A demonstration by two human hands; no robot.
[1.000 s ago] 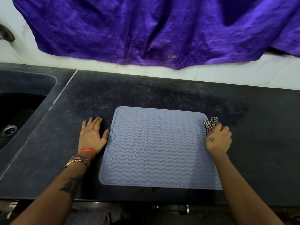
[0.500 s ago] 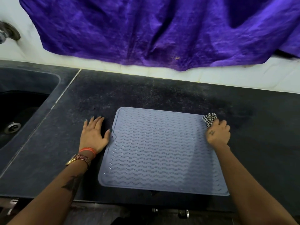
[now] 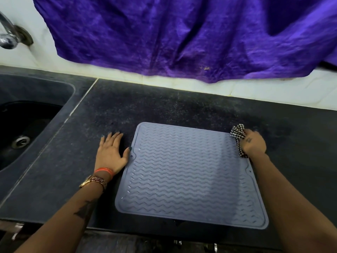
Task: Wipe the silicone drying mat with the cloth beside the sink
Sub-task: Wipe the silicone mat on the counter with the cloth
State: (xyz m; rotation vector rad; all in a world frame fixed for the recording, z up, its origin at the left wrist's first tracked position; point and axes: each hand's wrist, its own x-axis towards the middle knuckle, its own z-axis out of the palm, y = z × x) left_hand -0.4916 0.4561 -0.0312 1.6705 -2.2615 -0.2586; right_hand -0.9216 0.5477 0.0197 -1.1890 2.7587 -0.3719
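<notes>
Our right grip (image 3: pixel 254 143) is clamped on the bunched checkered cloth (image 3: pixel 238 134) at the mat's (image 3: pixel 186 174) two o'clock corner, ready to wipe. Our left hand (image 3: pixel 111 152) lies flat and empty on the bench (image 3: pixel 164 106) at nine o'clock, thumb pinning the mat's edge.

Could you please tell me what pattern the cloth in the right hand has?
A black-and-white check, shown in the head view: cloth.
</notes>
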